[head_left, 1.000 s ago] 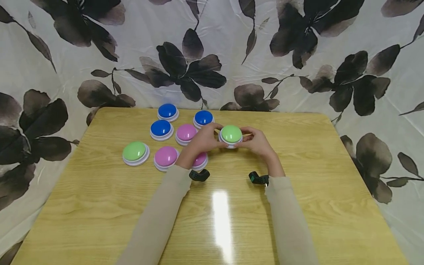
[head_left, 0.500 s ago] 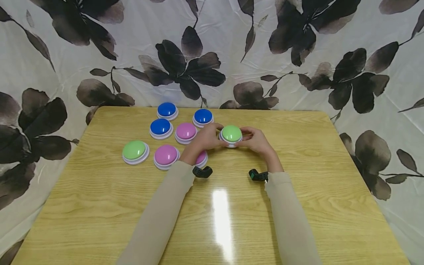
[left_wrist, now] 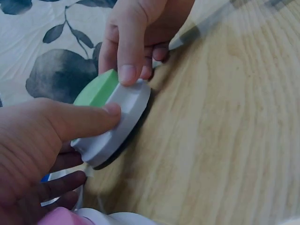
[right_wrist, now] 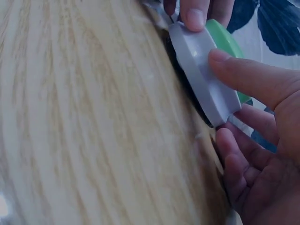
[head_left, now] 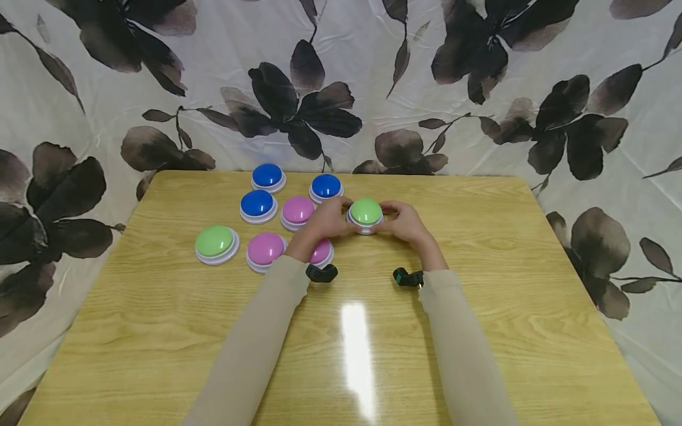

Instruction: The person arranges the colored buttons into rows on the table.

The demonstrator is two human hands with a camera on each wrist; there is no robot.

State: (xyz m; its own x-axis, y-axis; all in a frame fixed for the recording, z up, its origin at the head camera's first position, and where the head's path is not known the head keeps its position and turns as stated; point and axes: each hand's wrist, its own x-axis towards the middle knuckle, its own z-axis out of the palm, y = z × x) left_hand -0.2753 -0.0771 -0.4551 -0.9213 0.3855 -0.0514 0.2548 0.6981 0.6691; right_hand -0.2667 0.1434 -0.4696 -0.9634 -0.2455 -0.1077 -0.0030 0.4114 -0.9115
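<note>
A green-topped button with a white base [head_left: 365, 212] is gripped from both sides at the back of the table. My left hand [head_left: 328, 220] holds its left side, with the thumb on the white base [left_wrist: 114, 126] in the left wrist view. On the other side my right hand [head_left: 406, 223] pinches the base, its thumb pressed on the white rim [right_wrist: 204, 70] in the right wrist view. Whether the base touches the table is hard to tell. Below my left hand, a pink button [head_left: 321, 252] is partly covered by the wrist.
Left of my hands stand blue buttons [head_left: 257, 203], two more pink buttons [head_left: 266, 248] and another green button [head_left: 214, 241]. One blue button [head_left: 326, 186] is just behind my left hand. A floral cloth [head_left: 202, 71] hangs behind the wooden table [head_left: 160, 355].
Both hands have shifted slightly to the left with the green button between them. The other buttons have kept their places.
</note>
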